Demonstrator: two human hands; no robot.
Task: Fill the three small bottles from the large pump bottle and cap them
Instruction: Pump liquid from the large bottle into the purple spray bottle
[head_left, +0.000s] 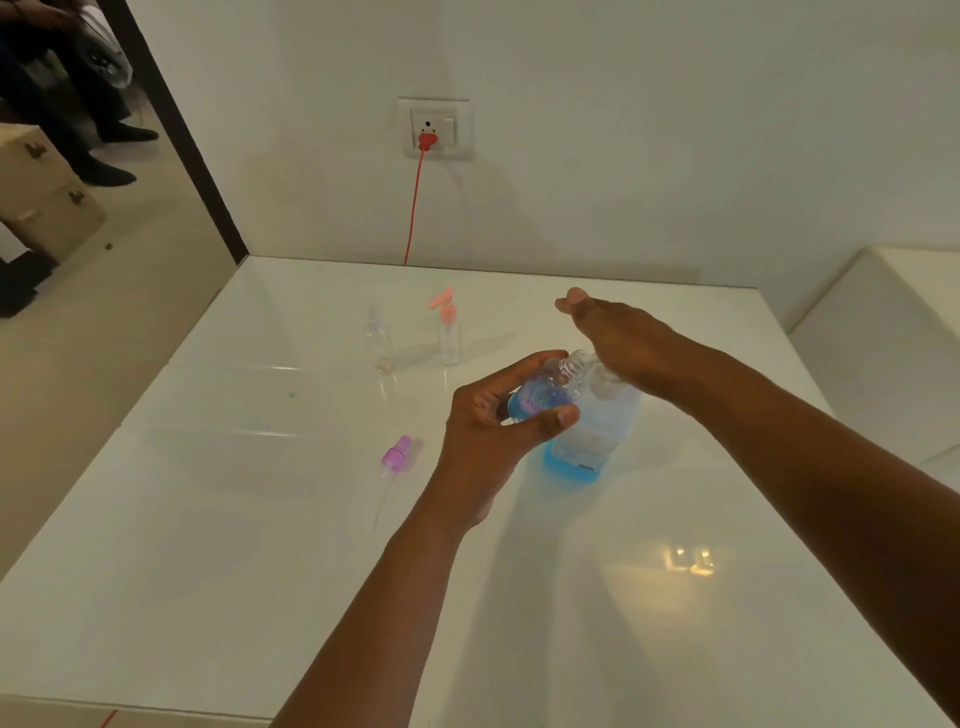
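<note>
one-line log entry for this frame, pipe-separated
step: filling first small bottle | left hand: holds small bottle tilted at pump | right hand: presses pump bottle | purple cap: off, on table

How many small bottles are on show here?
3: one in the left hand at the pump bottle; a pink-topped bottle and a clear bottle stand behind.

A glossy white surface (208, 597) stands against a plain white wall (675, 130). A red cord (414, 208) hangs from a wall socket (435, 129). Left, a dark door frame (176, 130), pale floor (130, 291) and cardboard boxes (41, 192).
</note>
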